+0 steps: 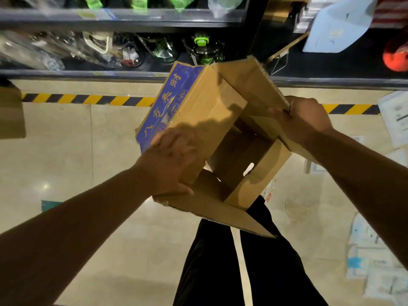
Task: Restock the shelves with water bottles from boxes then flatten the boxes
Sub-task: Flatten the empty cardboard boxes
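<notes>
Cardboard box [205,111] hangs at frame centre, flaps open, showing us only bare inner walls. Our left hand [170,160] grips its lower-left panel; our right hand [304,120] pinches the upper-right flap. Glass jugs [205,51] line the shelf [88,72] along the top.

Two arms stretch forward (both forearms bare): the left hand [170,160] clasps the near side of a cardboard box [212,111], while the right hand [302,120] pinches a flap's edge.
</notes>
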